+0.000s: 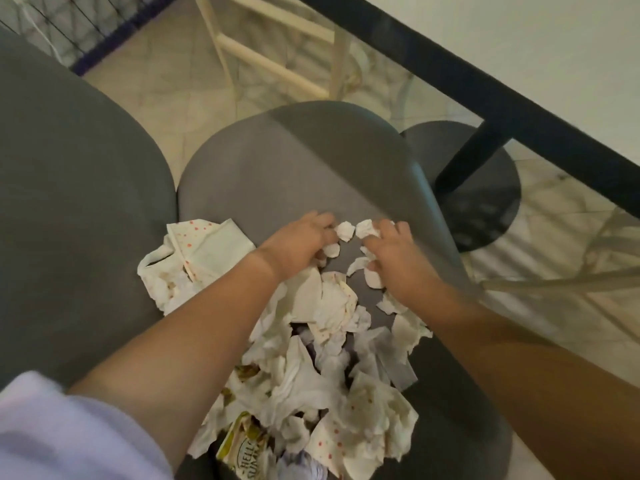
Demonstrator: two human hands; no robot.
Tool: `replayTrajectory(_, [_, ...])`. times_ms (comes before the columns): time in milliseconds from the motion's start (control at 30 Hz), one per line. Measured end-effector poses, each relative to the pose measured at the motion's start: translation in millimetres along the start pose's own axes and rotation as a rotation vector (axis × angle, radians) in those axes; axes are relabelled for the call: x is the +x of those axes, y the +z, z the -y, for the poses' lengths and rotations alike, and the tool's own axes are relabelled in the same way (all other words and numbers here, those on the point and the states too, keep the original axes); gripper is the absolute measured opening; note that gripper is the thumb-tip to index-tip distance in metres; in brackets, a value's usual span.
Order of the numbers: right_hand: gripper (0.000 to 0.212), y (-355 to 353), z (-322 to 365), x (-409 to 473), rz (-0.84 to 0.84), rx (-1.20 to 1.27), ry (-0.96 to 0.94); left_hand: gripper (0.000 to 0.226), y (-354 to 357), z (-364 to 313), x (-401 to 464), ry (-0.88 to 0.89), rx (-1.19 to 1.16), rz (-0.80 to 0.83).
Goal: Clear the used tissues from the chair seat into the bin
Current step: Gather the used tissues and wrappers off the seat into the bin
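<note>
Barely begun, by the look of it. Still heaped across the near half of the grey chair seat [277, 168]: a loose pile of crumpled tissues [332, 368], many stained, with a spotted paper bag [197, 251] at the left edge and a printed wrapper [247, 452] at the bottom of the heap. No bin visible anywhere, so nothing shown as cleared.

Both hands reaching to the far edge of the pile. Left hand [298, 244]: grip curled, fingers pinching a small white wad [344, 231]. Right hand [394, 254]: grip curled likewise, closed on another small wad [367, 229], with torn scraps [360, 265] lying just beside and under it.

Probably gathering strays inward toward the heap. Left to do: bunch the whole pile, lift it, carry it to the bin, likely in several loads.
</note>
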State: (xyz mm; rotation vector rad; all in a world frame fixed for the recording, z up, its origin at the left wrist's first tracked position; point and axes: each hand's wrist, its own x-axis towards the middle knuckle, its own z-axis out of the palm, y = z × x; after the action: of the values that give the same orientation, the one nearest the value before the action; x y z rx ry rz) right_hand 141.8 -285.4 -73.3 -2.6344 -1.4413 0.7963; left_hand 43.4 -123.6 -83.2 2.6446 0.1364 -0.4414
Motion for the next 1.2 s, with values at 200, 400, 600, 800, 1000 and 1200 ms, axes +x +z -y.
replayTrajectory(200, [0.017,-16.1,3.7,-3.0,-0.072,0.162,-0.018,0.021,-15.7,-4.3,-13.5,-0.104,-0.008,-0.068])
replayTrajectory(400, [0.025,-46.7,9.6,-14.6,-0.117,0.272,0.009,0.029,-44.0,-26.5,-38.8,-0.285,-0.046,-0.233])
replayTrajectory(600, [0.019,-75.9,9.9,-50.6,-0.236,0.326,-0.036,0.028,-68.5,-61.9,-62.4,-0.263,-0.013,-0.270])
replayTrajectory(800, [0.019,-99.9,6.2,-108.1,-0.280,0.394,-0.142,0.024,-84.0,-117.8,-80.6,-0.177,0.020,-0.309])
replayTrajectory(1000, [0.025,-110.2,-14.0,-182.5,-0.287,0.347,-0.138,0.022,-80.9,-190.3,-88.0,-0.097,0.078,-0.344])
replayTrajectory(1200, [0.027,-103.8,-63.5,-273.0,-0.250,0.311,-0.074,0.018,-53.5,-288.5,-89.3,0.024,0.121,-0.325])
